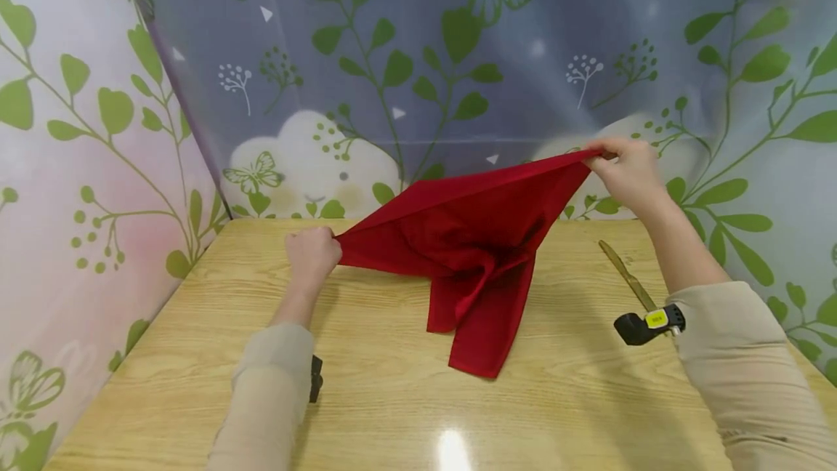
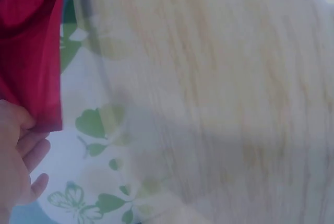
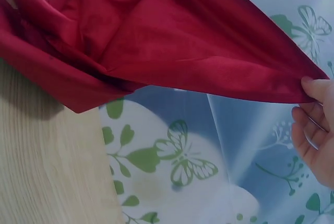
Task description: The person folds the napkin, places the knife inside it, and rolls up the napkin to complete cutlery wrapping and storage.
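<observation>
A red cloth napkin (image 1: 484, 216) is stretched between both hands above the table, its top edge slanting up to the right. My left hand (image 1: 314, 256) grips one corner low on the left; in the left wrist view, the thumb and fingers (image 2: 26, 125) pinch the napkin (image 2: 31, 51) near its corner. Higher up on the right, my right hand (image 1: 628, 169) pinches another corner, and the right wrist view has this hand (image 3: 318, 125) with the napkin (image 3: 198, 51) pulled taut. Folds bunch in the middle, and two lower ends hang down close over the tabletop.
A gold table knife (image 1: 624, 275) lies on the wooden table (image 1: 386, 398) at the right, partly behind the right wrist's black camera (image 1: 637, 327). Walls of patterned fabric (image 1: 418, 57) with leaves and butterflies stand behind the table and on both sides.
</observation>
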Tool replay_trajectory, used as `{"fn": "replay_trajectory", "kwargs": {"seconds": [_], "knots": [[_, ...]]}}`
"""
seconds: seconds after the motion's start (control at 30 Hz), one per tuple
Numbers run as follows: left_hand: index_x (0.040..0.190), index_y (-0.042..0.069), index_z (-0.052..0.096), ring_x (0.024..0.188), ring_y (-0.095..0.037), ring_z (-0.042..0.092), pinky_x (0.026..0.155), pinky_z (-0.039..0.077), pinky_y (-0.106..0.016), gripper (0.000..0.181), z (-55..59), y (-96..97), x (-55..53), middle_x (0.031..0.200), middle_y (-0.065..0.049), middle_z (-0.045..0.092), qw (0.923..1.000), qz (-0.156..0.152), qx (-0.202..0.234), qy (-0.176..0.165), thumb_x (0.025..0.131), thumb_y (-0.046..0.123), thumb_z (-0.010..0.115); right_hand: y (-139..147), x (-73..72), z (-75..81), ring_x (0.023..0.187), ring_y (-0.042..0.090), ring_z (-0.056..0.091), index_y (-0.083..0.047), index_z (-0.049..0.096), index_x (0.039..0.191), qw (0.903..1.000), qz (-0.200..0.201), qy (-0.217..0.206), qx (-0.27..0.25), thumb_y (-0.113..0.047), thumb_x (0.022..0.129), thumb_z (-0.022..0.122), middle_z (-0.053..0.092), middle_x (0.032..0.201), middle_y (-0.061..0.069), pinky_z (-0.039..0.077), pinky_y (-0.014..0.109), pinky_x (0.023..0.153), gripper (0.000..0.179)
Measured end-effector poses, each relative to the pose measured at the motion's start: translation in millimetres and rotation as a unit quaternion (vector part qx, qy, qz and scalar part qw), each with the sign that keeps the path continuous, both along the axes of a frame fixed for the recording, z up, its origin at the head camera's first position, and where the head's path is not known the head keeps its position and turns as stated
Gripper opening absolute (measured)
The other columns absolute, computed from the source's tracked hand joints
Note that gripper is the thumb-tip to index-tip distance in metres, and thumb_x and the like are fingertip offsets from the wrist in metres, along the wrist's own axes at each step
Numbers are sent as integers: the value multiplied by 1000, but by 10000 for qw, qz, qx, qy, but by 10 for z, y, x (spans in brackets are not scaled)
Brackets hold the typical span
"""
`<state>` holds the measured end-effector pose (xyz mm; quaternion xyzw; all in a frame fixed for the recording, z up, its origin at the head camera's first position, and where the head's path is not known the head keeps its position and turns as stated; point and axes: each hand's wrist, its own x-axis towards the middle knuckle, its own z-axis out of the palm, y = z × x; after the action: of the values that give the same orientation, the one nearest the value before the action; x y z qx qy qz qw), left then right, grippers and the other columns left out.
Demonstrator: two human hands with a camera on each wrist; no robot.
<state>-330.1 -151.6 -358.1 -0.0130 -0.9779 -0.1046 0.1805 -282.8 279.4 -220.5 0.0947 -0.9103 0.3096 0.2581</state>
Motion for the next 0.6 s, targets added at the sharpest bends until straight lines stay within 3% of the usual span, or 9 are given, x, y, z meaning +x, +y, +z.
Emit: {"fn": "replay_trajectory", "kwargs": {"seconds": [0.2, 0.4, 0.6], "knots": [[53, 10, 52, 54, -26, 47, 67, 37, -43, 26, 90, -80, -3, 47, -2, 43, 9998, 8, 171, 138, 77, 4, 42, 131, 12, 24, 85, 21, 50, 3, 65, 107, 9998, -197, 43, -65, -16, 92, 53, 62, 102, 23, 36, 20, 62, 27], [47, 12, 39, 49, -18, 27, 51, 27, -34, 30, 203, -173, -9, 45, 1, 30, 9972, 69, 181, 717, 73, -1, 41, 221, -23, 38, 73, 0, 46, 2, 66, 105, 9990, -431, 98, -38, -19, 91, 55, 65, 98, 18, 36, 22, 62, 27], [52, 8, 50, 48, -24, 34, 57, 36, -43, 23, 341, -248, 4, 44, -2, 37, 9926, 54, 269, 1180, 73, 0, 43, 271, -38, 37, 66, -10, 41, 2, 67, 103, 9985, -524, 166, 80, -21, 91, 56, 66, 97, 18, 35, 20, 61, 28]]}}
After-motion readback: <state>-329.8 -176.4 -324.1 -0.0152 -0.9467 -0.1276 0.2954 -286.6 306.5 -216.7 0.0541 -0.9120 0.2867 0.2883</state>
